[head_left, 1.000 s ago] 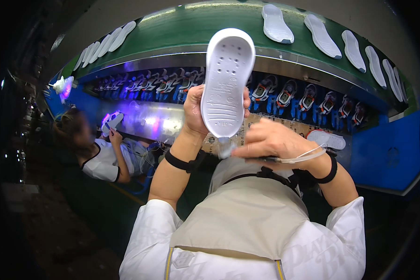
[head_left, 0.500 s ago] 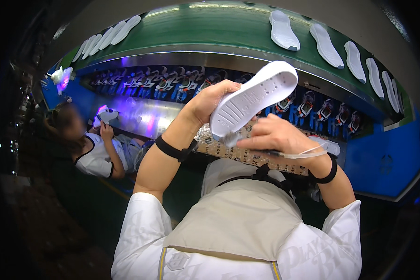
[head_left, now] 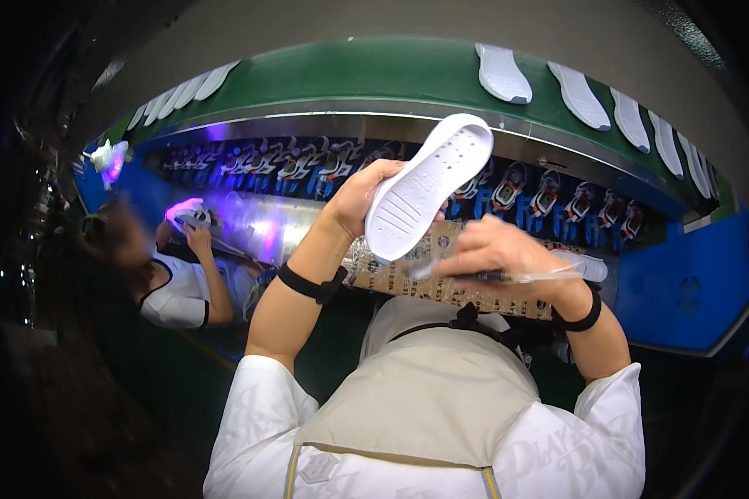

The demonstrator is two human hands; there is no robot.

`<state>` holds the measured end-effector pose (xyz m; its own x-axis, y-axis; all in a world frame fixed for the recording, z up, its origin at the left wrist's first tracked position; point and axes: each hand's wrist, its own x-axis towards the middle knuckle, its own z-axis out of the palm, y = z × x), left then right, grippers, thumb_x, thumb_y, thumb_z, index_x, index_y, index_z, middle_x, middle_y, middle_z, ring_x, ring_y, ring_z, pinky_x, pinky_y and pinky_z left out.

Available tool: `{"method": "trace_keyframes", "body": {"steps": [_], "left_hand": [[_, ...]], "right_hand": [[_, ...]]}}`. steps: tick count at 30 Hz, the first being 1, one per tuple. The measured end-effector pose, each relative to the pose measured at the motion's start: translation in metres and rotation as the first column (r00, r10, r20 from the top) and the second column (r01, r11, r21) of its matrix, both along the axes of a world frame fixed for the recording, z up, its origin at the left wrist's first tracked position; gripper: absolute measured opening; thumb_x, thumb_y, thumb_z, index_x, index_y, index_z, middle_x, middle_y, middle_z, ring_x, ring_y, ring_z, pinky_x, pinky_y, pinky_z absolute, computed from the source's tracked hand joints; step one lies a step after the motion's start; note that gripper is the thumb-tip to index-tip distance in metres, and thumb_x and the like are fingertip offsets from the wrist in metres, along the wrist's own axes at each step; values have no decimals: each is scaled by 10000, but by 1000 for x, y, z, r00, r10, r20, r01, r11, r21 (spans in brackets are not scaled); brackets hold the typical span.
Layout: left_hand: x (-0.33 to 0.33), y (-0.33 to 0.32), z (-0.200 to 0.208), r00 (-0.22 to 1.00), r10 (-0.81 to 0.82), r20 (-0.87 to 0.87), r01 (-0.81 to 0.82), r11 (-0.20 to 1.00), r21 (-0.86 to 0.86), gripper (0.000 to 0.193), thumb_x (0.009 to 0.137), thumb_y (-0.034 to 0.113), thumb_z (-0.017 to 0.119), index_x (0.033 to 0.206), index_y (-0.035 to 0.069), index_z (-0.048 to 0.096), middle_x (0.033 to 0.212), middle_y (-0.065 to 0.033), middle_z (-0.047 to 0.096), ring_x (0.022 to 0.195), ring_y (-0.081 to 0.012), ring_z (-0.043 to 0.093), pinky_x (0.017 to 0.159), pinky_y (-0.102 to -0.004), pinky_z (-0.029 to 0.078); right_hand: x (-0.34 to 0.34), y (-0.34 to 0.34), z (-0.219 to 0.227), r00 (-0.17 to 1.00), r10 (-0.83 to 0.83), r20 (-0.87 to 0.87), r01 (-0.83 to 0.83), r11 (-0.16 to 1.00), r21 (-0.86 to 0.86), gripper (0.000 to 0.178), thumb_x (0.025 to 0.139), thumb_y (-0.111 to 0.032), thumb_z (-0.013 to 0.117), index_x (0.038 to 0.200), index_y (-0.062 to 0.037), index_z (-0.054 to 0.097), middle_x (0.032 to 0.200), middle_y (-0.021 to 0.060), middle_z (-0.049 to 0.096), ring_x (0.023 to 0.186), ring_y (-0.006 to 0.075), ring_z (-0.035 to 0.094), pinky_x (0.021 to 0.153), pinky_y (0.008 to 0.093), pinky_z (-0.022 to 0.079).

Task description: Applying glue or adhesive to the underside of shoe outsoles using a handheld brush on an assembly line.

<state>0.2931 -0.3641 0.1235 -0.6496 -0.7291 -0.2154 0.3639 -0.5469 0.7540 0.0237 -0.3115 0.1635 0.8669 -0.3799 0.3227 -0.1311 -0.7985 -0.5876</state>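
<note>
A white shoe sole (head_left: 429, 187) is held up at a tilt by my left hand (head_left: 359, 195), which is closed on its left edge. Its recessed inner face, with small holes at the top end and grooves lower down, is in view. To the right of the sole's lower end, my right hand (head_left: 495, 251) is closed round a slim brush (head_left: 549, 275). The brush's pale handle runs back over my wrist, and its whitish tip is smeared by motion. That tip is close to the sole's lower end; I cannot tell if they touch.
Behind the sole runs a green conveyor (head_left: 374, 75) carrying white soles (head_left: 503, 75). Below it, shoe uppers (head_left: 508, 190) stand in a row. A taped cardboard work surface (head_left: 399, 279) lies before me. At left a co-worker (head_left: 179, 283) holds a shoe under purple light.
The sole has shifted left and turned more upright in my left hand. My right hand and the brush have moved slightly, the tip now apart from or barely beside the sole.
</note>
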Motion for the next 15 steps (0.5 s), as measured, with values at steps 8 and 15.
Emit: {"method": "trace_keyframes", "body": {"steps": [8, 15], "left_hand": [[-36, -117, 47, 916, 257, -309, -310, 941, -136, 649, 1032, 419, 304, 1377, -81, 530, 1190, -294, 680, 1103, -427, 688, 898, -560, 607], [39, -208, 2, 461, 871, 171, -538, 428, -726, 529, 1002, 391, 521, 1287, -53, 561, 1089, -244, 688, 1034, -386, 687, 894, -520, 577]], "right_hand": [[-4, 15, -16, 931, -323, 171, 279, 930, 241, 372, 833, -99, 833, 1198, -112, 766, 840, 57, 647, 764, 235, 591, 718, 358, 461], [0, 10, -38, 887, -440, 138, 368, 856, 362, 325, 829, -62, 811, 1153, -52, 779, 832, 98, 674, 733, 236, 624, 678, 353, 497]]}}
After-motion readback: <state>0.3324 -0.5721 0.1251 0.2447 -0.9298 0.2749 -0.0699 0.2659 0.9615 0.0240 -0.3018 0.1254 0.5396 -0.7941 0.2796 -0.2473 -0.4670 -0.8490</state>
